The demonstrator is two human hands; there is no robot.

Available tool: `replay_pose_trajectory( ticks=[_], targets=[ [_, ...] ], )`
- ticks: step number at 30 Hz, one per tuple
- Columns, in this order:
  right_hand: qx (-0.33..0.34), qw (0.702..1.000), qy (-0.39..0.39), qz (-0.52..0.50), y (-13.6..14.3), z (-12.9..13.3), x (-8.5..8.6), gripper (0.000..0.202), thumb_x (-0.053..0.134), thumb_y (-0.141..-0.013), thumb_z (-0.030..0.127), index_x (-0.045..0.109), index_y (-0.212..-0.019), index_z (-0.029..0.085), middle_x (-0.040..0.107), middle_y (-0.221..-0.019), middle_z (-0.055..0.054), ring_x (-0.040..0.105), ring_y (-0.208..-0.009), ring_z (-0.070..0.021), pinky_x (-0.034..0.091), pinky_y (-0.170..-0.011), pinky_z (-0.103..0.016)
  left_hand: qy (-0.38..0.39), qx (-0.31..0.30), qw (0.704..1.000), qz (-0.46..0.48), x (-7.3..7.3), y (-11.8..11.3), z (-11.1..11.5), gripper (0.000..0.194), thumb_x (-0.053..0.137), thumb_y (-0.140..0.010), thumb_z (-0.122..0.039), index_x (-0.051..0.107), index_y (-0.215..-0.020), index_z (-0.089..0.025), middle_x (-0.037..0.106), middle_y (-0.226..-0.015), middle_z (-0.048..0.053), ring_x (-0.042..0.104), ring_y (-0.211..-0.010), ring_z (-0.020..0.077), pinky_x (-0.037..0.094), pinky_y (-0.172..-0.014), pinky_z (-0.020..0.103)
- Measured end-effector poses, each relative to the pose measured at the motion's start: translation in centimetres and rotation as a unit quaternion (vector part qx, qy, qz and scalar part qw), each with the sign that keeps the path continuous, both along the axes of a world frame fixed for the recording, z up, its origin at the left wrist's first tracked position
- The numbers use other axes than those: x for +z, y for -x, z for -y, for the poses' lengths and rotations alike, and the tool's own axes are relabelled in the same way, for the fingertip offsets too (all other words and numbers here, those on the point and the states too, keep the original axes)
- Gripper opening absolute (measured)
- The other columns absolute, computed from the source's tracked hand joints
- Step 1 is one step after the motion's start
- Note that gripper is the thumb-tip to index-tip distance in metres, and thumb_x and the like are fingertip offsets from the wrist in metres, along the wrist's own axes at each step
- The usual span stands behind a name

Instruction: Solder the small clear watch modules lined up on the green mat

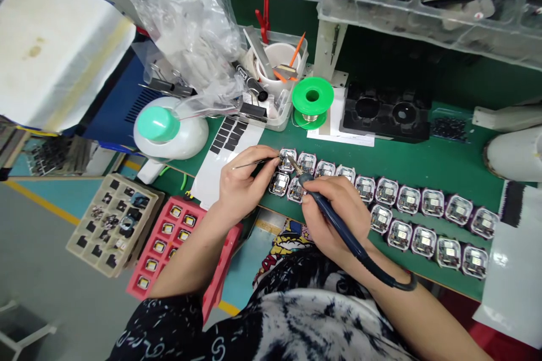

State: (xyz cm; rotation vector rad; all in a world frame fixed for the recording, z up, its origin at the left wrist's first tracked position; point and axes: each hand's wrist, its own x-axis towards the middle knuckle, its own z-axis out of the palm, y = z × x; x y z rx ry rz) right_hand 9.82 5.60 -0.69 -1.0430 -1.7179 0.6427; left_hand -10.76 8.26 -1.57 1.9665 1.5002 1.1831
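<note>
over green bench (398,159), hands (346,207) angled inward, soldering iron (339,224) gripped

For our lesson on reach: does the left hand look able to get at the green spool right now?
Probably yes: bare tabletop lies between the left hand and the green spool. However, the hand holds a thin tool, which might hinder grasping.

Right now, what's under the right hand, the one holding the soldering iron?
Around the right hand, which grips the soldering iron, partly covered square devices poke out on the green tabletop. Whatever lies fully beneath is hidden, so I can't tell.
</note>
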Motion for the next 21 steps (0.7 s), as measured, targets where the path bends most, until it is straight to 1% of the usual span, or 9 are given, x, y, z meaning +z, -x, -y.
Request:
replay_pose_trajectory(
  ticks=[6,11,17,21],
  targets=[
    [0.008,1.0,0.008,-0.001,0.07,-0.09,0.02,0.031,0.067,-0.089,0.012,0.066,-0.117,0.025,0.072,-0.1,-0.003,0.069,-0.091,-0.0182,0.061,-0.082,-0.038,-0.003,-0.005,1.0,-0.019,-0.01,0.07,0.01,0.016,0.066,-0.098,-0.017,0.072,-0.112,-0.021,0.077,-0.108,0.005,0.073,-0.1,0.0161,0.062,-0.092,0.036],
    [0.027,0.999,0.026,0.004,0.18,-0.22,0.15,0.028,0.066,-0.091,0.012,0.066,-0.117,0.024,0.071,-0.1,-0.005,0.069,-0.092,-0.018,0.061,-0.082,-0.037,-0.006,-0.01,1.0,-0.022,-0.12,0.17,0.01,0.015,0.065,-0.099,-0.017,0.072,-0.112,-0.021,0.077,-0.108,0.005,0.073,-0.1,0.0161,0.063,-0.091,0.036],
    [0.031,0.999,0.027,0.004,0.31,-0.26,0.12,0.029,0.067,-0.09,0.009,0.066,-0.116,0.022,0.071,-0.099,-0.005,0.068,-0.091,-0.0168,0.06,-0.083,-0.036,-0.013,-0.016,1.0,-0.018,-0.12,0.23,-0.02,0.017,0.066,-0.098,-0.014,0.071,-0.113,-0.02,0.077,-0.109,0.005,0.073,-0.1,0.016,0.062,-0.092,0.036],
    [0.034,0.999,0.027,0.007,0.34,-0.33,0.11,0.029,0.068,-0.089,0.008,0.067,-0.115,0.02,0.07,-0.099,-0.005,0.068,-0.091,-0.0164,0.059,-0.083,-0.034,-0.013,-0.014,1.0,-0.022,-0.12,0.24,-0.03,0.017,0.066,-0.098,-0.015,0.071,-0.112,-0.021,0.077,-0.109,0.005,0.073,-0.101,0.0158,0.062,-0.092,0.035]
  ],
)
